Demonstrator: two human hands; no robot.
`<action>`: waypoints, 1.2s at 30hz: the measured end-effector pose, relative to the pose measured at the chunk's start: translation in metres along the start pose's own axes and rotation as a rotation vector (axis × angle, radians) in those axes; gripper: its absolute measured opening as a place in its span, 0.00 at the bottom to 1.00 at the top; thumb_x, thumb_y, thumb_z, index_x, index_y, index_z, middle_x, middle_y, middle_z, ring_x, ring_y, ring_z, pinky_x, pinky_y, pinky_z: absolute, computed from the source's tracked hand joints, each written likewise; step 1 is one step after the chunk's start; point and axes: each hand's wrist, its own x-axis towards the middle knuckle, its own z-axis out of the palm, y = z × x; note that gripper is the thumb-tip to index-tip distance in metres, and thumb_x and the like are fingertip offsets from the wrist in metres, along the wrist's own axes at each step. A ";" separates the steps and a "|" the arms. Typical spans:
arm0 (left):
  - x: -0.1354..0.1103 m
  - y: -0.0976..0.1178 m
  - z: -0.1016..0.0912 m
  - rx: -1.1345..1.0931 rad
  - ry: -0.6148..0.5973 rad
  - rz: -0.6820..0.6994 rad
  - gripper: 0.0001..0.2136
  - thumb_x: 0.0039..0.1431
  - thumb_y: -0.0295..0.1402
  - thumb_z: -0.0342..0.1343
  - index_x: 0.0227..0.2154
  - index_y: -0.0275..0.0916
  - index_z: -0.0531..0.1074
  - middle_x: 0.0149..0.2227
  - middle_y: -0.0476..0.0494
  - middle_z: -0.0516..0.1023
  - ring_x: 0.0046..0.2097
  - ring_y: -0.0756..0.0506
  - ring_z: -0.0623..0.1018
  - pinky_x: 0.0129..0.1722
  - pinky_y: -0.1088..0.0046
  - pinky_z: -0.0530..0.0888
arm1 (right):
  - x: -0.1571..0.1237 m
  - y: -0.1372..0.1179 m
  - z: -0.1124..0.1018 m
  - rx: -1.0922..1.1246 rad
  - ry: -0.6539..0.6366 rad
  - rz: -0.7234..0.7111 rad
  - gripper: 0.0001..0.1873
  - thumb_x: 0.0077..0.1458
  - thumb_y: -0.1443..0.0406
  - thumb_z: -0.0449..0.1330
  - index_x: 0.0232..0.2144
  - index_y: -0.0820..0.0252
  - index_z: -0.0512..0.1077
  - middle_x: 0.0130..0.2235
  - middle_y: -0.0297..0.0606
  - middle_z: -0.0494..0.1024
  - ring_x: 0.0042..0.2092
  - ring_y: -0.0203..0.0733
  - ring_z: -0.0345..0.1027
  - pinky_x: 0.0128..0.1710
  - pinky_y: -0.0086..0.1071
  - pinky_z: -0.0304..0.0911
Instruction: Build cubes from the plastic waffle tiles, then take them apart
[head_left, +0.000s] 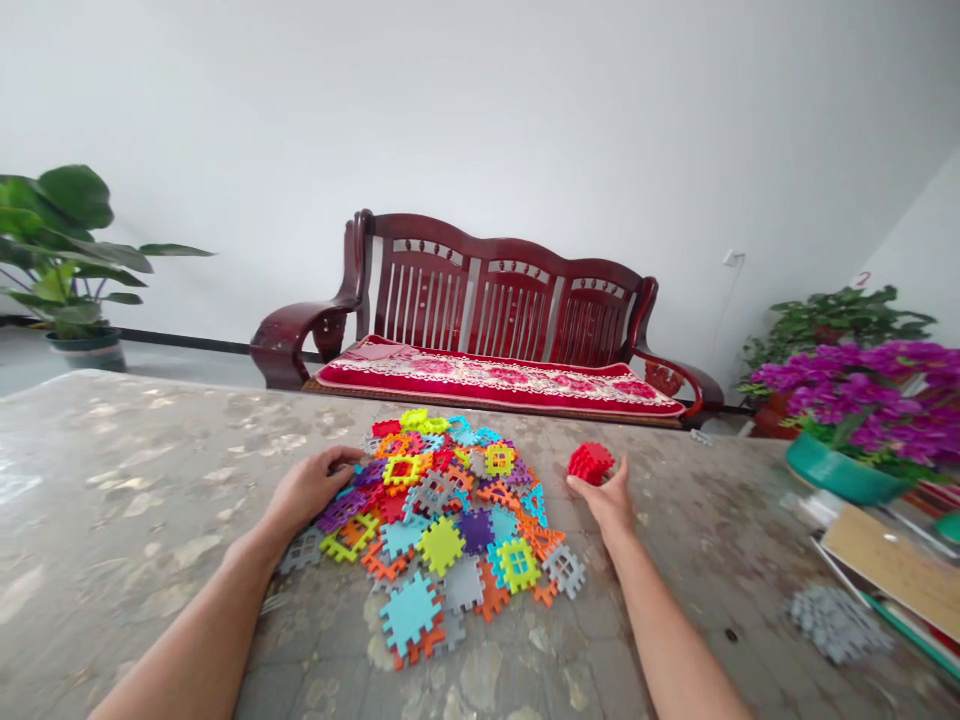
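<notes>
A heap of flat, notched plastic tiles [450, 520] in blue, green, orange, purple, grey and red lies on the marbled table [135, 520]. My left hand [311, 487] rests on the heap's left edge, fingers curled over the tiles near a purple one. My right hand [609, 497] is just right of the heap, its fingers closed on a red cube [591, 462] built of red tiles that sits on the table.
A grey stack of tiles [836, 622] lies at the right, beside a cardboard box [892, 565]. A teal pot of purple flowers [862, 420] stands at the far right. Behind the table are a dark wooden bench [495, 300] and a leafy plant [60, 250].
</notes>
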 end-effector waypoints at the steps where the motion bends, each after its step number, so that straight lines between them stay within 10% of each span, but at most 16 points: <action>1: 0.000 0.001 0.000 0.005 0.002 -0.001 0.20 0.49 0.41 0.50 0.43 0.43 0.78 0.38 0.48 0.84 0.38 0.42 0.79 0.37 0.71 0.72 | -0.004 -0.007 0.000 -0.048 0.026 0.045 0.68 0.33 0.43 0.66 0.67 0.64 0.40 0.55 0.56 0.72 0.54 0.62 0.68 0.54 0.52 0.59; 36: -0.002 0.005 -0.002 0.045 -0.004 0.012 0.21 0.51 0.40 0.48 0.44 0.42 0.77 0.40 0.48 0.83 0.39 0.43 0.80 0.39 0.72 0.71 | -0.008 -0.046 -0.004 -0.134 0.051 0.097 0.56 0.47 0.47 0.59 0.68 0.62 0.38 0.58 0.55 0.69 0.53 0.60 0.69 0.49 0.45 0.64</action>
